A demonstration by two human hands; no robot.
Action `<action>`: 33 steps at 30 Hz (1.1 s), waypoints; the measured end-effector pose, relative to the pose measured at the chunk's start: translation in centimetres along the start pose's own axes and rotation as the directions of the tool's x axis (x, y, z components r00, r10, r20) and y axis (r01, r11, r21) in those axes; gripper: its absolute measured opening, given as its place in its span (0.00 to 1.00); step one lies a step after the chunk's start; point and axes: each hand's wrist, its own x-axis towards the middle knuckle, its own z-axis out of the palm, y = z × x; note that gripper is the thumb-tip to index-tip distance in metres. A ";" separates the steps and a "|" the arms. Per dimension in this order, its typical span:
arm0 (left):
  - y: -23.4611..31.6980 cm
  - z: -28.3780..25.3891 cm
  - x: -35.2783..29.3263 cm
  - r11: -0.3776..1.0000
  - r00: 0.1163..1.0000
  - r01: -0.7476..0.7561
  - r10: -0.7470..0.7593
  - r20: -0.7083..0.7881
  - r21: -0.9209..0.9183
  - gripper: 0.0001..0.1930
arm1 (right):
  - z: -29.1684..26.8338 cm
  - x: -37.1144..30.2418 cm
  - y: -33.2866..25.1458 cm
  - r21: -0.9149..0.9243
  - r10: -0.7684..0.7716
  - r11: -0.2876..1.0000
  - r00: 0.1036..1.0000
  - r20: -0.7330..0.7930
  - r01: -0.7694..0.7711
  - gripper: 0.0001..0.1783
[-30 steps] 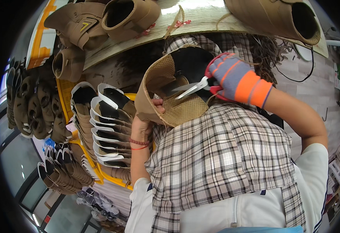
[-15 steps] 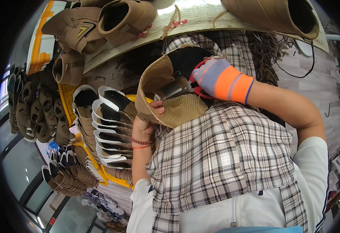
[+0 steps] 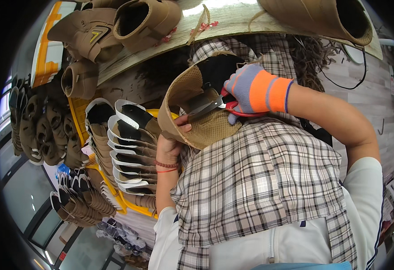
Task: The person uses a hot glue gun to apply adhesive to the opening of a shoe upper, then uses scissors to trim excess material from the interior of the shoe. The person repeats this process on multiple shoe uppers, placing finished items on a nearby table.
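My left hand (image 3: 175, 137), bare with a beaded bracelet and a red string at the wrist, grips the lower left edge of a tan shoe upper (image 3: 172, 101). The upper lies against my checked apron, its mesh and black lining facing up. My right hand (image 3: 253, 90), in a grey and orange glove, is closed round the red handles of a pair of scissors (image 3: 208, 107). Their blades point left, inside the upper's hollow, over the tan mesh. Whether the tips touch the material cannot be made out.
A pale workbench (image 3: 224, 24) crosses the far side, bearing tan shoe uppers (image 3: 147, 24) and a larger one (image 3: 316, 20) at right. To my left, stacked uppers with white edges (image 3: 131, 148) fill a yellow crate (image 3: 125, 204). Brown scraps (image 3: 311, 63) hang beyond my right hand.
The scissors' handles, spread wide before, are now closer together, and the blades have swung a little. My right hand has turned slightly; my left keeps its hold on the shoe upper.
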 end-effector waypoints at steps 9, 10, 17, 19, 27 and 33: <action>-0.1 -0.1 0.1 0.998 0.999 0.022 -0.025 -0.047 -0.064 0.20 | -0.1 0.1 -0.7 -0.040 0.005 0.999 0.999 0.043 -0.003 0.35; -0.2 -0.2 0.1 0.998 0.998 0.018 -0.022 -0.061 -0.061 0.20 | -0.1 0.1 -0.7 -0.044 0.000 0.999 0.999 0.043 0.002 0.34; -0.2 -0.7 0.1 1.000 0.996 0.008 -0.010 -0.089 -0.020 0.20 | -0.5 0.0 -0.8 -0.090 0.053 0.995 0.997 0.053 -0.048 0.26; -0.2 -0.5 0.1 1.000 0.997 0.008 -0.009 -0.078 -0.017 0.19 | -1.6 -0.8 0.0 -0.059 0.142 0.989 0.986 0.089 -0.137 0.26; -0.2 -1.2 0.6 1.000 0.999 -0.026 0.027 -0.026 0.014 0.20 | 0.8 -3.4 4.4 -0.116 0.010 0.993 0.981 -0.193 -0.033 0.26; -0.4 -1.3 0.7 1.000 0.999 -0.025 0.025 -0.036 0.011 0.20 | 1.2 -3.0 4.0 -0.077 -0.055 0.996 0.976 -0.210 0.039 0.21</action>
